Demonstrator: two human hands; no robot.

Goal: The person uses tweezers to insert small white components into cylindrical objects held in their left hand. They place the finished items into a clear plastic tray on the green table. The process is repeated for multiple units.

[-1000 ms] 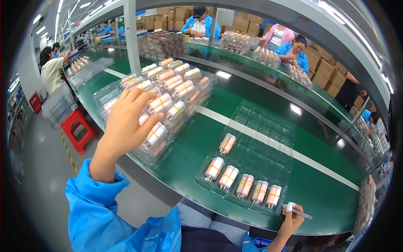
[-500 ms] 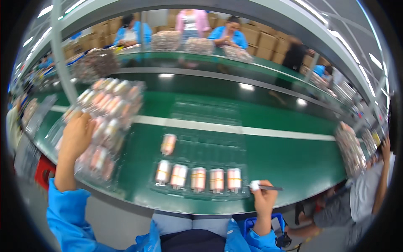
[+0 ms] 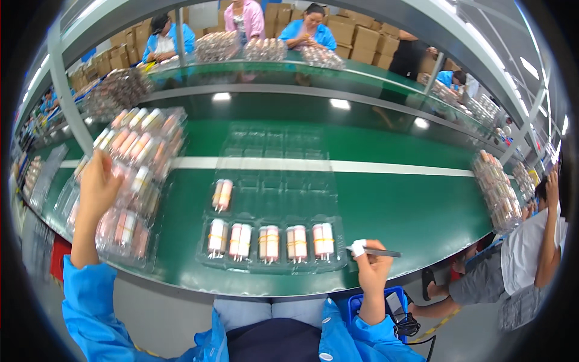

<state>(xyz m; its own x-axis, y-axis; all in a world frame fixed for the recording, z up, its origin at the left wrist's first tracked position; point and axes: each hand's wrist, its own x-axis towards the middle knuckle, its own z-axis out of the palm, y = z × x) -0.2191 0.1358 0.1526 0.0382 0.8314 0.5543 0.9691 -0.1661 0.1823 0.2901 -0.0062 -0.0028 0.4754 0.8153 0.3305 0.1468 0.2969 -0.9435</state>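
Observation:
My left hand (image 3: pixel 98 186) is over a stack of clear trays (image 3: pixel 148 208) at the left, thumb and fingers bent but apart. Those trays hold banded bundles of small white and pink cylinders (image 3: pixel 143 146). In front of me lies a clear compartment tray (image 3: pixel 283 205). Its near row holds several banded cylinder pairs (image 3: pixel 268 243); one more pair (image 3: pixel 222 195) sits behind them at the left. By the tray's near right corner, my right hand (image 3: pixel 372 268) grips a slim dark tool (image 3: pixel 388 253), pointing left. White wrapping (image 3: pixel 359 247) covers a fingertip of that hand.
The green work surface (image 3: pixel 410 211) has a curved near edge and a white stripe. More filled trays (image 3: pixel 497 193) are stacked at the right beside a seated person (image 3: pixel 534 247). Metal posts (image 3: pixel 67 102) rise at the left. Other people work across the line, before cardboard boxes.
The whole view has shifted, so the table and trays appear higher and further left. My left hand's fingers have opened somewhat over the stack. My right hand still holds the dark tool.

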